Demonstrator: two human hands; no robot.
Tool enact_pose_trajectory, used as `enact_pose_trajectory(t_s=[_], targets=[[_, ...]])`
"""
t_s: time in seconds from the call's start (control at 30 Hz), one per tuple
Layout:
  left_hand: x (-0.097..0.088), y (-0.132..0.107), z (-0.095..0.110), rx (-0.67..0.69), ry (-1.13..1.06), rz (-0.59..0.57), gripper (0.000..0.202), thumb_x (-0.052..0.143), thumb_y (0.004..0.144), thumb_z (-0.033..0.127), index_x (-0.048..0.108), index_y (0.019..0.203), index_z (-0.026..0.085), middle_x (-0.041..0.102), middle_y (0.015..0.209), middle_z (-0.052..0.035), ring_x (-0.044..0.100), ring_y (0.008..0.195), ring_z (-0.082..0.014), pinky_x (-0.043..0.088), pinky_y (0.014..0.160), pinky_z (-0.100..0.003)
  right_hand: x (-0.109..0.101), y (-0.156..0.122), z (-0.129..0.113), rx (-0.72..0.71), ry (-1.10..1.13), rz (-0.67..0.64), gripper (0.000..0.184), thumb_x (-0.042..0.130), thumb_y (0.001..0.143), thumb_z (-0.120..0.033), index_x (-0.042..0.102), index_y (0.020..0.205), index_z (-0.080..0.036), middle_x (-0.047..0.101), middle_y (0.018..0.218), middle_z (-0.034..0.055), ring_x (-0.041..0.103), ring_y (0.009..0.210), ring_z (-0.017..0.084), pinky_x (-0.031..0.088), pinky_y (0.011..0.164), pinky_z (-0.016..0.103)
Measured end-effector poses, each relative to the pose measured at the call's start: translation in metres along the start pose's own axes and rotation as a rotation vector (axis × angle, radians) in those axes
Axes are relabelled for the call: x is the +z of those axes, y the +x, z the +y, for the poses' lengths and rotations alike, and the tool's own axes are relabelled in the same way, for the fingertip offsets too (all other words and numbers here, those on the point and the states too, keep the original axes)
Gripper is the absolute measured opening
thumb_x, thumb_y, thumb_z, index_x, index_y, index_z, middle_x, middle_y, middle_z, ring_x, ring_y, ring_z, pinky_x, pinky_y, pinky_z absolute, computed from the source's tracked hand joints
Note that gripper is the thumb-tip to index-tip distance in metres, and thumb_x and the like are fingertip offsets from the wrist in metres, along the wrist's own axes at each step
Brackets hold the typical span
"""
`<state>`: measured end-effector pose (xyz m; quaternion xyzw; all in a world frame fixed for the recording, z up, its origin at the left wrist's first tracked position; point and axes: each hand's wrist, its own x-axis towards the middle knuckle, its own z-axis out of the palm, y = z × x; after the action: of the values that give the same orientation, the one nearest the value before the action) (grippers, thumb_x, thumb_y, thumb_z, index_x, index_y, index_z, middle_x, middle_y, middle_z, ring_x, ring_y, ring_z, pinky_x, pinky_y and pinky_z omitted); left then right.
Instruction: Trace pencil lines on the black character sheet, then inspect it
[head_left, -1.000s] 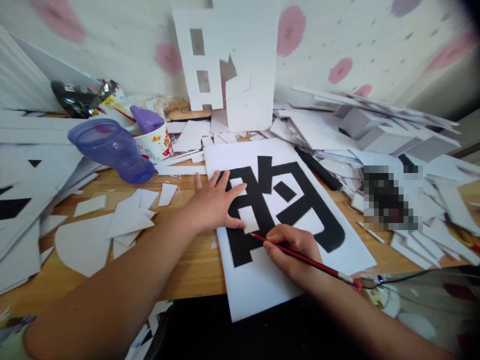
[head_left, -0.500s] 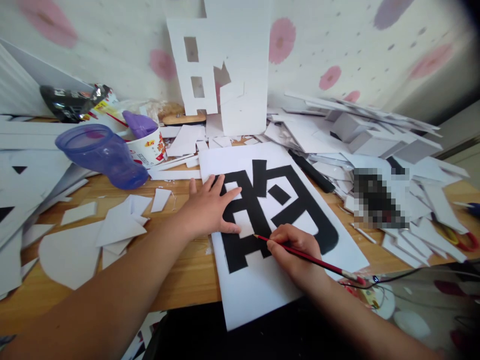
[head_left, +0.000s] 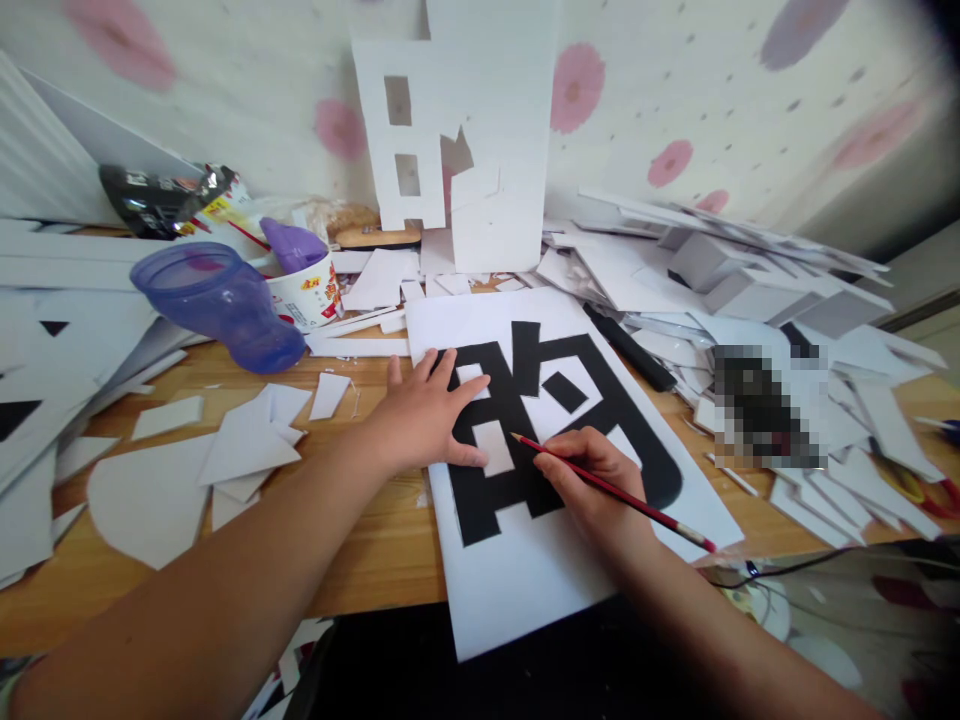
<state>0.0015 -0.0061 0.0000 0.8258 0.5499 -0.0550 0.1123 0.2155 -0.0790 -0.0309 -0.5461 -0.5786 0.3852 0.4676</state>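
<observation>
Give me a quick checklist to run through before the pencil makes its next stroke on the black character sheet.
1. Left hand lies flat on the sheet, pinning it: ok.
2. Right hand grips the pencil: ok.
3. Pencil tip sits at the edge of the black character: ok.
4. Sheet fully on the desk: not ok, its near corner overhangs the edge.
5. Tip sharpness: cannot tell.
6. Purple cup, lying on its side, is apart from the sheet: ok.
</observation>
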Motion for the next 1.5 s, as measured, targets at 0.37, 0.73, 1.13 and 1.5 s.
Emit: enact_pose_trajectory(t_s=[0.37,0.73,1.13,1.5], targets=[[0.0,0.001,0.0,0.023,-0.006,-0.015,0.104,0.06,0.059,0.078,0.029,0.147,0.032,0.011,0.158,-0.0164,0.001,0.142,-0.0445,0.004,0.108,-0.063,-0.011,0.033,-0.027,0.06,-0.062,-0.179,0.012,0.066,0.074,-0.025,0.056,0.067,-0.02,0.062,0.064,-0.0004,0.055,0.059,0.014,0.042,0.053,0.026],[-0.002,0.0,0.001,0.015,-0.015,-0.003,0.102,0.063,0.059,0.076,0.031,0.146,0.034,0.013,0.158,-0.0138,0.004,0.142,-0.0449,0.003,0.109,-0.063,-0.001,0.041,0.003,-0.029,-0.012,-0.189,0.008,0.065,0.076,-0.023,0.059,0.071,-0.02,0.062,0.068,-0.0002,0.057,0.065,0.015,0.044,0.061,0.029],[-0.002,0.002,0.001,0.016,-0.004,-0.034,0.103,0.061,0.06,0.077,0.027,0.147,0.034,0.007,0.159,-0.0146,0.001,0.141,-0.0454,0.002,0.109,-0.061,0.002,0.042,0.006,-0.025,-0.063,-0.17,0.007,0.065,0.074,-0.022,0.06,0.069,-0.02,0.064,0.069,0.0009,0.058,0.065,0.015,0.044,0.059,0.028],[-0.006,0.0,0.003,0.0,0.004,-0.06,0.101,0.061,0.062,0.076,0.025,0.147,0.036,0.007,0.159,-0.0147,-0.001,0.142,-0.0437,0.003,0.109,-0.062,-0.002,0.04,0.008,-0.057,-0.014,-0.203,0.012,0.063,0.075,-0.021,0.057,0.065,-0.02,0.062,0.068,0.0006,0.057,0.065,0.014,0.044,0.059,0.028]])
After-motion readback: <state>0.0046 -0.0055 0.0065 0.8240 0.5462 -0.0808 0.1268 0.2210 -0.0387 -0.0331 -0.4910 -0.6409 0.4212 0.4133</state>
